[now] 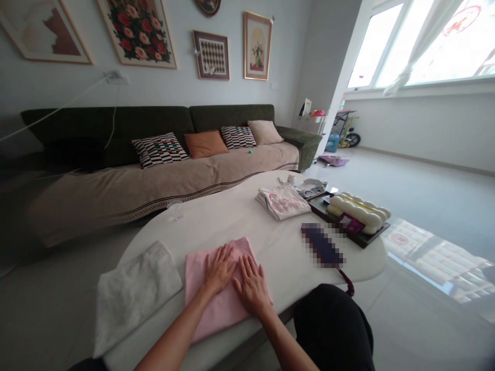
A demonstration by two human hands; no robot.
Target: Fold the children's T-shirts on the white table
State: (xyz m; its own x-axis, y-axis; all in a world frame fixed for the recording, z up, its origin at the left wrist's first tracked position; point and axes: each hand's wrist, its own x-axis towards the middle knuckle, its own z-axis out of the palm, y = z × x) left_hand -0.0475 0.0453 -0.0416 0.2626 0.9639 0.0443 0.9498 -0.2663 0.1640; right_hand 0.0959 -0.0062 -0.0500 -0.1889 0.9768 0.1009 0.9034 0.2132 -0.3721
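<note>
A folded pink cloth (197,263), perhaps a garment, lies flat near the front edge of the white table (209,221). My left hand (220,268) rests flat on its upper middle, fingers stretched out. Just to the right, my right hand (251,283) also presses flat on the pink cloth, its fingers pointing away from me. Neither hand grips anything. To the left, a grey-white cloth (139,288) hangs partly over the table's edge. Farther back sits a folded white garment (284,201) with a pink print.
A dark tray (363,240) holding a cream puffy box (359,211) stands at the table's right. Nearer is a blurred-out dark item (323,245) with a strap. A small clear cup (175,209) is at the back left. Behind runs a sofa (216,170) with cushions.
</note>
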